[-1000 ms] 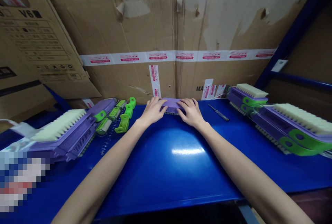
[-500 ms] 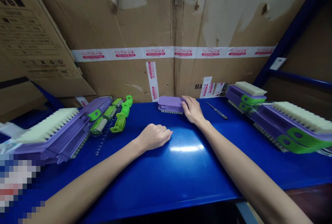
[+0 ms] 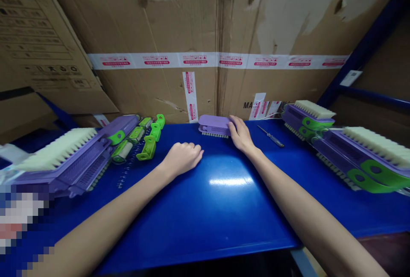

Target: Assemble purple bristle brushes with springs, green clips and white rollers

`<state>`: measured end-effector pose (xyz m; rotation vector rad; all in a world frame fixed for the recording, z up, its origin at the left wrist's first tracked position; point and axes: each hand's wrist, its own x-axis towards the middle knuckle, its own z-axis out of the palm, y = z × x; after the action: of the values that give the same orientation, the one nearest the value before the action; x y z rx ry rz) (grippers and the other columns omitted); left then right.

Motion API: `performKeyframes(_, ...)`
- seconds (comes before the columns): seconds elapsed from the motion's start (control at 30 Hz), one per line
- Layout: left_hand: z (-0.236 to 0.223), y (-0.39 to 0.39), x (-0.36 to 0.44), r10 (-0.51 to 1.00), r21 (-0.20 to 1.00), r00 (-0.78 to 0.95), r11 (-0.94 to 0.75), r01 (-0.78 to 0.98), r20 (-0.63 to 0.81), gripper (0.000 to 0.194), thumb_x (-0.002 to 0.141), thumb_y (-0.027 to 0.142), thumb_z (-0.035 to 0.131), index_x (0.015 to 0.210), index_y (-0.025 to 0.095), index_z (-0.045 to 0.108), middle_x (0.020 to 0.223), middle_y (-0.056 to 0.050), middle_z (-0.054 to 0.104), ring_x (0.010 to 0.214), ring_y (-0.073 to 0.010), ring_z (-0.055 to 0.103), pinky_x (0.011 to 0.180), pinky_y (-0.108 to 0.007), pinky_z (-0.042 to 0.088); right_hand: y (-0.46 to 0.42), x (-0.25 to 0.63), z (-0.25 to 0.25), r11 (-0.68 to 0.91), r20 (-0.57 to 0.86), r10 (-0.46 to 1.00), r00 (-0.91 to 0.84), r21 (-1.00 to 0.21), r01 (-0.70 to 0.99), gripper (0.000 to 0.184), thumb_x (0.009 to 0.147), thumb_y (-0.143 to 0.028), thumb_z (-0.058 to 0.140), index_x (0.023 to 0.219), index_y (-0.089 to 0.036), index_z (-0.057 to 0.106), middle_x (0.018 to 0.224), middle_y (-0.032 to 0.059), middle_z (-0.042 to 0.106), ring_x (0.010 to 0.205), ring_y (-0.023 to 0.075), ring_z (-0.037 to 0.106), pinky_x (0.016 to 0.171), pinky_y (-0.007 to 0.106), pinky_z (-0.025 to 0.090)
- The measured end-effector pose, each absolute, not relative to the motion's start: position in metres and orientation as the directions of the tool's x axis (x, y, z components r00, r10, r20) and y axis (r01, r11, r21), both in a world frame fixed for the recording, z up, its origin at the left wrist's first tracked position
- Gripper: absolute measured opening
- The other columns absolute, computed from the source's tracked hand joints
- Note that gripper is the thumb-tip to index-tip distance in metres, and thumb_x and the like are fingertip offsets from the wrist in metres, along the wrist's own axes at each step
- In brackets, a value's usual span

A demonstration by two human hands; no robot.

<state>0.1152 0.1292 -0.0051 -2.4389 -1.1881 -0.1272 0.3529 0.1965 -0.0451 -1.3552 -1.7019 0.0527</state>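
A purple brush head (image 3: pixel 214 122) with pale bristles beneath it lies at the back middle of the blue table. My right hand (image 3: pixel 241 135) rests at its right end, fingers curved around that end. Nearer to me and to the left, my left hand (image 3: pixel 182 157) is curled into a fist just over the tabletop. Whatever may be inside that fist is hidden. Several bright green plastic brackets (image 3: pixel 149 148) stand left of the fist, beside a row of green-and-cream parts (image 3: pixel 123 151) and thin metal springs (image 3: pixel 125 173).
Purple brush assemblies with cream bristles stand at the left (image 3: pixel 64 146) and right (image 3: pixel 379 144). A small screwdriver (image 3: pixel 273 139) lies right of my right hand. Behind the blue table (image 3: pixel 205 234) rises a taped cardboard wall (image 3: pixel 144 29). A blue frame post (image 3: pixel 368 37) stands at the right.
My left fist has shifted a little left and away from me. My right hand stays at the brush head's right end. The camera view has shifted slightly.
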Motion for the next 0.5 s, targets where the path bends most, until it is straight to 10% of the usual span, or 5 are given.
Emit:
performKeyframes(0.27, 0.032, 0.147, 0.078, 0.959, -0.282, 0.076, 0.004, 0.960, 0.273, 0.039, 0.089, 0.032, 0.039, 0.082, 0.007, 0.069, 0.079, -0.021, 0.068, 0.078, -0.0338, 0.067, 0.060, -0.035, 0.042, 0.195, 0.352, -0.044, 0.373, 0.607, 0.795, 0.023, -0.518, 0.770, 0.052, 0.095, -0.046, 0.028, 0.132, -0.016, 0.049, 0.136, 0.0140, 0.051, 0.127, 0.0270, 0.045, 0.107, 0.048, 0.038)
performKeyframes(0.5, 0.028, 0.138, 0.074, 0.993, -0.298, 0.055, -0.021, 0.954, 0.107, 0.027, 0.081, 0.021, 0.046, 0.078, 0.010, 0.071, 0.078, -0.020, 0.067, 0.076, -0.0320, 0.066, 0.062, -0.036, 0.042, 0.194, 0.352, -0.043, 0.375, 0.612, 0.791, 0.016, -0.505, 0.778, 0.050, 0.095, -0.045, 0.029, 0.132, -0.018, 0.049, 0.135, 0.0140, 0.051, 0.126, 0.0274, 0.047, 0.104, 0.049, 0.040)
